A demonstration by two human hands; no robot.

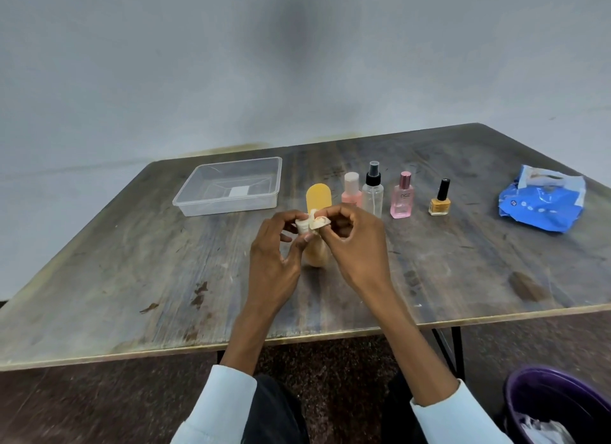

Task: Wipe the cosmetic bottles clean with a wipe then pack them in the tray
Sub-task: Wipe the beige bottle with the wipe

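Observation:
My left hand (274, 262) and my right hand (357, 245) both pinch a small crumpled white wipe (309, 224) above the middle of the table. Right behind the wipe stands a bottle with a yellow cap (318, 197) and a beige body, its middle hidden by my fingers. I cannot tell whether the wipe touches it. To its right stand a pink bottle (351, 192), a clear spray bottle (373, 195), a pink perfume bottle (402, 199) and a yellow nail polish (440, 202). The clear plastic tray (228, 209) lies at the far left with no bottles in it.
A blue wipe pack (542, 205) lies open at the far right of the worn wooden table (132, 278). A purple bin (562, 407) with crumpled white waste stands on the floor at the lower right, beside the table leg.

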